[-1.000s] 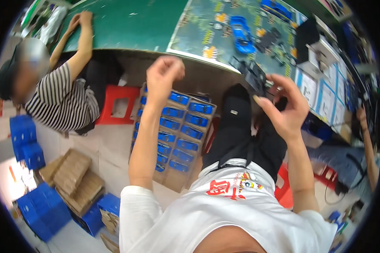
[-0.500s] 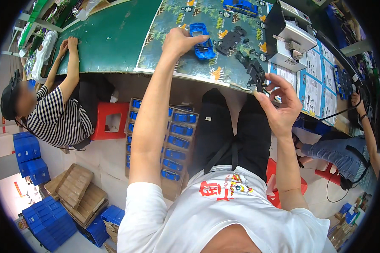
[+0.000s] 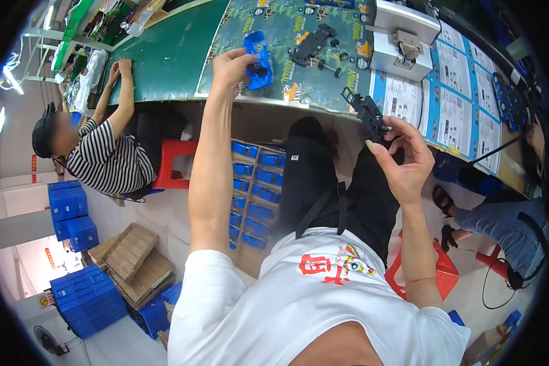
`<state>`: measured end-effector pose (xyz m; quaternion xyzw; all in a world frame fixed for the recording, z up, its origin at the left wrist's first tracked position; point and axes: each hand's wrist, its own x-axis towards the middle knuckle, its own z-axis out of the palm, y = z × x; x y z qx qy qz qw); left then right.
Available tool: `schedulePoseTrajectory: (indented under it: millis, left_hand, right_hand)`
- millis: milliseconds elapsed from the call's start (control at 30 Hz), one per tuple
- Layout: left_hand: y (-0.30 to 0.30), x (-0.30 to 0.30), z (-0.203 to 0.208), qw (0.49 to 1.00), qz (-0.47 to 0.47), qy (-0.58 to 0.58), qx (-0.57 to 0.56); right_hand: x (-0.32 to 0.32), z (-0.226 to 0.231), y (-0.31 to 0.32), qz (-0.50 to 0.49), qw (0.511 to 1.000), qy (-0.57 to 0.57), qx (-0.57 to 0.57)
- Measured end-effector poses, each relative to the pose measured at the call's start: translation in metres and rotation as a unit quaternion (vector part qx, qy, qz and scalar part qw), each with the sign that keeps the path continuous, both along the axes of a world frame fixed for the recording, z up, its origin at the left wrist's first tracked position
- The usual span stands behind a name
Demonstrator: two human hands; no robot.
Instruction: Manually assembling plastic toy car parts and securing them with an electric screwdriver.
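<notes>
My left hand point(image 3: 230, 70) pinches the edge of a blue toy car body shell point(image 3: 259, 49), held tilted over the patterned mat point(image 3: 293, 24). Over the table's front edge, my right hand point(image 3: 407, 160) grips a black plastic toy car part point(image 3: 368, 114) between thumb and fingers, its long end pointing away from me. On the mat between the two lies a black car chassis point(image 3: 314, 44). Beside that chassis are small wheels on axles point(image 3: 329, 68). A blue toy car point(image 3: 332, 2) is cut off at the top of the picture.
Right of the mat stands a silver-white machine point(image 3: 402, 49), with printed sheets point(image 3: 457, 91) alongside. Below the table, a tray holds several blue cars point(image 3: 256, 194). A co-worker in stripes point(image 3: 113, 143) sits left; another person point(image 3: 500, 226) sits right. Blue crates point(image 3: 88, 302) stand lower left.
The view has shifted. My left hand has moved the blue shell a little left and turned it. My right hand has drawn the black part slightly nearer to me.
</notes>
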<state>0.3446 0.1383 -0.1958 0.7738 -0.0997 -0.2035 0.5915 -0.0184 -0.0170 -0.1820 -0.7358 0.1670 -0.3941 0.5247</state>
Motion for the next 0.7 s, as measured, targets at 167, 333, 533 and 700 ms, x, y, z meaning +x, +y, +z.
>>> schedulePoseTrajectory:
  millis: [167,333,533,700]
  left_hand:
    - [0.04,-0.079,0.011,0.992,0.06,0.091,-0.064]
    - [0.071,-0.187,-0.014,0.917,0.121,0.282,-0.255]
    - [0.108,-0.25,-0.058,0.888,0.084,0.386,-0.235]
    - [0.106,-0.26,-0.07,0.842,0.053,0.43,-0.321]
  right_hand:
    - [-0.025,-0.012,0.007,-0.005,1.0,-0.009,0.022]
    - [-0.037,-0.025,0.03,0.024,0.999,0.021,0.037]
    - [-0.038,-0.038,0.065,0.096,0.992,0.086,-0.005]
    - [-0.039,-0.05,0.086,0.122,0.981,0.145,-0.034]
